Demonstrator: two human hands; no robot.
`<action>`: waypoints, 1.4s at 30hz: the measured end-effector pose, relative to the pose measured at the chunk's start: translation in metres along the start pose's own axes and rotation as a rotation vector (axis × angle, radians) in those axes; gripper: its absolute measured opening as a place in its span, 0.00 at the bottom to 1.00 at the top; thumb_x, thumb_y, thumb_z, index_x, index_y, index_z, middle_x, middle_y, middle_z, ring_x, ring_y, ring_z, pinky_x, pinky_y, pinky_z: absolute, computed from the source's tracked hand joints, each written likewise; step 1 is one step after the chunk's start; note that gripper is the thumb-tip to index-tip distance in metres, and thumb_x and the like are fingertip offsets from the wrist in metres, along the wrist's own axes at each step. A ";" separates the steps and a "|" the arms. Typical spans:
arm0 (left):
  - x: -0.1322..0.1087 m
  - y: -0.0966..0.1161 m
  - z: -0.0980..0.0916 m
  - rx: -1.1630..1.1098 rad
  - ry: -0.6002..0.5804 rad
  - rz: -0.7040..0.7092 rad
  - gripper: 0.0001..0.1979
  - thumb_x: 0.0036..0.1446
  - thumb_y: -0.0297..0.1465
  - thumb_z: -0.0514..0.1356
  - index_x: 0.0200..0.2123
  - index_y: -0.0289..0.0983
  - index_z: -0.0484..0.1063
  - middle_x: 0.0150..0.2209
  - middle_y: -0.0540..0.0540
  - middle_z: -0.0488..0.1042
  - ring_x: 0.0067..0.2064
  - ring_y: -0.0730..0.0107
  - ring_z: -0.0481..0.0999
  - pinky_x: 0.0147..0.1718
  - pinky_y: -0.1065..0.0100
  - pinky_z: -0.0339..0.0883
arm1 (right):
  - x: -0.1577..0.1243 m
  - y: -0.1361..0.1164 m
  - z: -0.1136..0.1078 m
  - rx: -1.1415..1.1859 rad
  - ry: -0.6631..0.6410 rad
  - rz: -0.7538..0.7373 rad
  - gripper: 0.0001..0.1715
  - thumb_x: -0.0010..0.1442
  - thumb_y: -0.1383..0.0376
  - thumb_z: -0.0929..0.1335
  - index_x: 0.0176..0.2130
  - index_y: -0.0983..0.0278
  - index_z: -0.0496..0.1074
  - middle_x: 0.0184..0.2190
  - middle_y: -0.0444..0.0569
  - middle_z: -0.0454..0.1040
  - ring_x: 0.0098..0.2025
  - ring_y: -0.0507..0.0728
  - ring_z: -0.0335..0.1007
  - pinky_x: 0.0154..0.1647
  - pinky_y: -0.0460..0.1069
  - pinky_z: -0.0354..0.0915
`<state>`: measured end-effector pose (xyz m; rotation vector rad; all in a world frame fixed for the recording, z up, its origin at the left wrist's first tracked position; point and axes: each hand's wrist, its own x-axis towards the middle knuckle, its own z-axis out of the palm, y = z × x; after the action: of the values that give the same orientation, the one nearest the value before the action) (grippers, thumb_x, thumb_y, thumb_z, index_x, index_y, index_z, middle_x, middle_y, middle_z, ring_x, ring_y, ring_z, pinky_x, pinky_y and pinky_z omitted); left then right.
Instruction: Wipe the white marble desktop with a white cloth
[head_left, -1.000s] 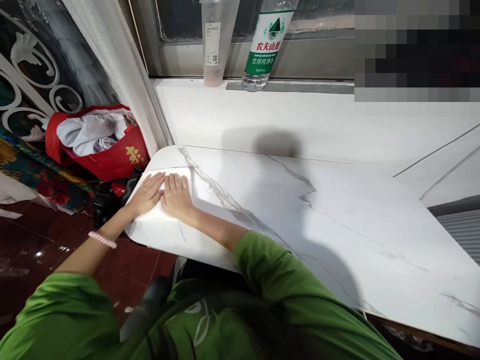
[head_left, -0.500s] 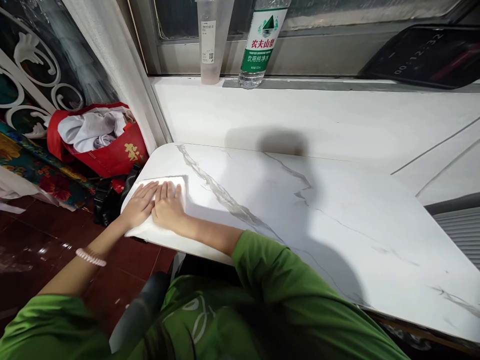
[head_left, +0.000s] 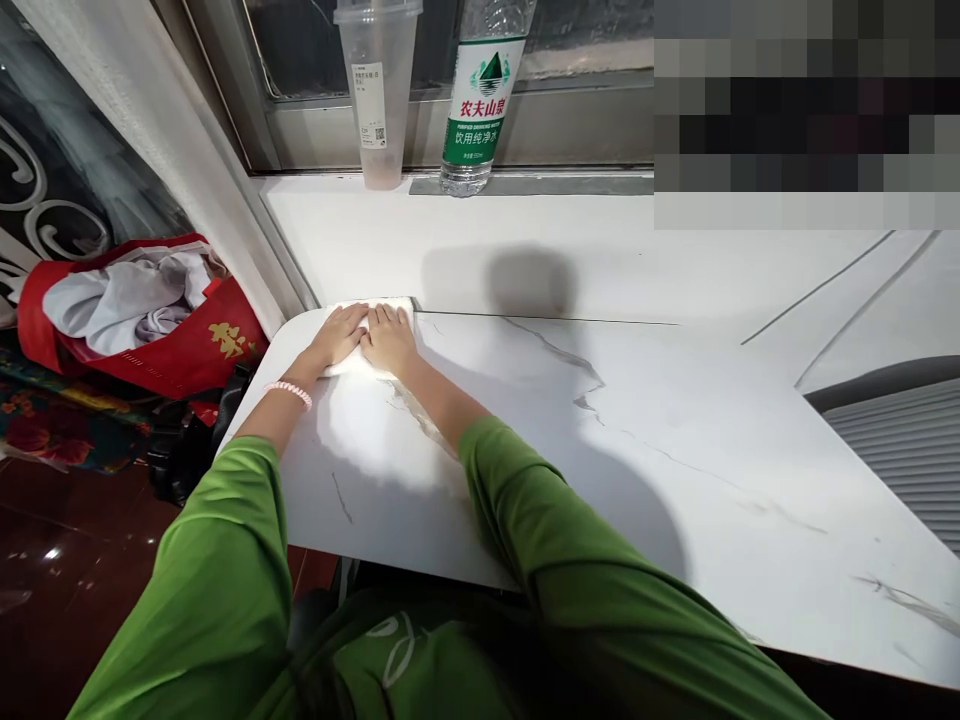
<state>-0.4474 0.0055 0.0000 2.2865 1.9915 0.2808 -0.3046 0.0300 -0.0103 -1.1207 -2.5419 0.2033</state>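
Table (head_left: 705,420): white, grey-veined, smooth-looking. Cloth (head_left: 358,367): lies flat near the table's far left corner, back edge at the white panel (head_left: 360,240); contact with the panel not confirmed. Handling, as judged: light, soft, pliable, not fragile; likely to slide under flat pressure and bunch if shoved from one edge. Advised hold: both palms over the middle; for lifting, the exposed far right corner. Appearance: plain white, roughly rectangular, apparently folded. Left hand (head_left: 336,336) and right hand (head_left: 388,340): side by side on top, palms down. Fingers (head_left: 399,315): extended, slightly spread, pinching nothing.
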 end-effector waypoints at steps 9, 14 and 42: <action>-0.012 0.017 0.003 -0.012 -0.007 -0.040 0.27 0.66 0.32 0.41 0.66 0.34 0.56 0.69 0.42 0.54 0.70 0.62 0.50 0.68 0.53 0.39 | -0.015 0.004 -0.004 0.028 -0.015 -0.013 0.34 0.65 0.67 0.56 0.65 0.83 0.55 0.67 0.68 0.56 0.69 0.67 0.47 0.69 0.66 0.38; -0.063 0.050 0.006 0.017 0.021 0.005 0.26 0.67 0.32 0.41 0.66 0.32 0.56 0.69 0.40 0.54 0.71 0.61 0.50 0.68 0.52 0.39 | -0.073 -0.008 -0.021 0.008 -0.013 -0.068 0.34 0.65 0.65 0.56 0.65 0.83 0.56 0.66 0.68 0.57 0.69 0.68 0.48 0.69 0.66 0.39; -0.089 0.110 0.022 0.023 0.043 0.092 0.27 0.65 0.31 0.42 0.67 0.34 0.54 0.68 0.38 0.58 0.70 0.58 0.53 0.68 0.50 0.41 | -0.140 0.006 -0.047 -0.016 -0.007 -0.052 0.34 0.64 0.66 0.57 0.64 0.82 0.57 0.65 0.68 0.59 0.68 0.68 0.50 0.69 0.67 0.42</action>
<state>-0.3478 -0.0971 -0.0068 2.4102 1.9221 0.3186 -0.1953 -0.0695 -0.0052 -1.0603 -2.5801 0.1743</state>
